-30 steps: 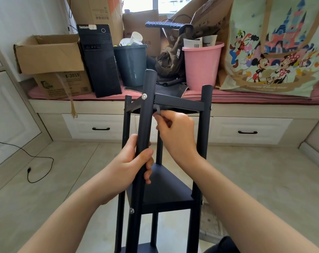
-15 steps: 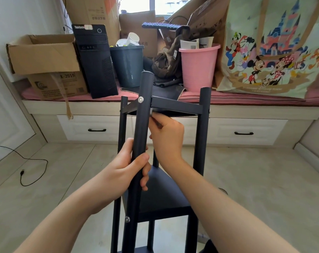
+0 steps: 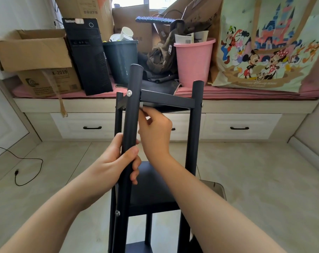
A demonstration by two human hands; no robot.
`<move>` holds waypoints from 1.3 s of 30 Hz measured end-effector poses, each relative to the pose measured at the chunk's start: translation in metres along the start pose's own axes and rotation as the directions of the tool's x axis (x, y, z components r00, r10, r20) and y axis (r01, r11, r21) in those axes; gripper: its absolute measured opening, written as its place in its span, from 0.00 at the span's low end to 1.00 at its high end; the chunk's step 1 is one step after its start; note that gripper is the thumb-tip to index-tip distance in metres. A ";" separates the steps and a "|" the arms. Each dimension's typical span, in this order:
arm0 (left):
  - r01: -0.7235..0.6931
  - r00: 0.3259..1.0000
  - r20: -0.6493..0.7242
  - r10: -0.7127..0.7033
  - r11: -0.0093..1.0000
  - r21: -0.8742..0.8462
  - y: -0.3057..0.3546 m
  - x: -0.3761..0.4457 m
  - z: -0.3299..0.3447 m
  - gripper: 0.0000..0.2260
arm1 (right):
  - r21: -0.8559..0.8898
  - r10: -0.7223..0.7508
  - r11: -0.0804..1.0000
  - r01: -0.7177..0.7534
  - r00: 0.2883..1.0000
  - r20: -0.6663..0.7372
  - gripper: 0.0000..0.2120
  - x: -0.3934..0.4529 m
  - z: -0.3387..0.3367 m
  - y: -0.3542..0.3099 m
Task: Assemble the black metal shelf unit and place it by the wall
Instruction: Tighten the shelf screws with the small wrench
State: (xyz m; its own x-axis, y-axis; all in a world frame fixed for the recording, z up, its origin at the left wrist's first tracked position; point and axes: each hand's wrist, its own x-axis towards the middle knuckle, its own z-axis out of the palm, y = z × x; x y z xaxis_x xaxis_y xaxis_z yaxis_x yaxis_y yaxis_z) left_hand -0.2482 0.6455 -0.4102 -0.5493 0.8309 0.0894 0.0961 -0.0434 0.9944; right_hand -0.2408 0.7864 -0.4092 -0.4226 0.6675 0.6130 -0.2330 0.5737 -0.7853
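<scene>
The black shelf unit (image 3: 155, 179) stands upright on the tiled floor (image 3: 264, 179) right in front of the person, between their two forearms and short of the window seat (image 3: 246, 105) behind it. The left hand (image 3: 115, 161) has a full grip on the nearest post (image 3: 131, 125) — fingers curled round the far side, thumb laid across the front — about midway between the top screw (image 3: 129, 92) and a lower screw (image 3: 117, 213). The right hand (image 3: 155, 130) reaches up just under the top shelf panel (image 3: 166, 100), its fingers bunched in a narrow pinch on a small grey tool (image 3: 141, 108) beside the post; what the tool is cannot be told. A middle shelf (image 3: 151, 194) sits below the hands.

On the window seat stand an open cardboard box (image 3: 30, 50), a black computer tower (image 3: 87, 57), a dark bin (image 3: 121, 61), a pink bin (image 3: 193, 63) and a large cartoon-printed bag (image 3: 268, 44). A black cable (image 3: 27, 161) trails over the floor at the left — well apart from the shelf unit.
</scene>
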 end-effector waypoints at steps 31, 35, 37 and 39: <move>-0.131 0.958 -0.247 0.145 0.989 0.075 -0.023 0.026 -0.022 0.08 | 0.348 0.531 0.704 -0.619 0.785 0.319 0.13 0.011 -0.096 -0.012; -0.103 0.957 -0.259 0.132 0.987 0.120 -0.031 0.032 -0.032 0.09 | 0.378 0.503 0.707 -0.598 0.800 0.326 0.14 0.010 -0.094 -0.018; -0.103 0.950 -0.280 0.138 0.985 0.137 -0.031 0.036 -0.036 0.12 | 0.403 0.504 0.690 -0.601 0.799 0.328 0.13 0.009 -0.093 -0.020; -0.125 0.930 -0.326 0.171 0.980 0.157 -0.030 0.040 -0.040 0.16 | 0.428 0.501 0.675 -0.601 0.799 0.333 0.14 0.007 -0.091 -0.022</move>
State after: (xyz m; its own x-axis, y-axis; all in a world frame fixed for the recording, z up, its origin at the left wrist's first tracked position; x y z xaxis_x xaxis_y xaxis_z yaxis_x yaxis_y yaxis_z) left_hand -0.3066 0.6583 -0.4342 -0.7649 0.5842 0.2712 0.2931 -0.0592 0.9542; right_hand -0.1590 0.8220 -0.3798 -0.7458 0.6628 0.0672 -0.2776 -0.2174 -0.9358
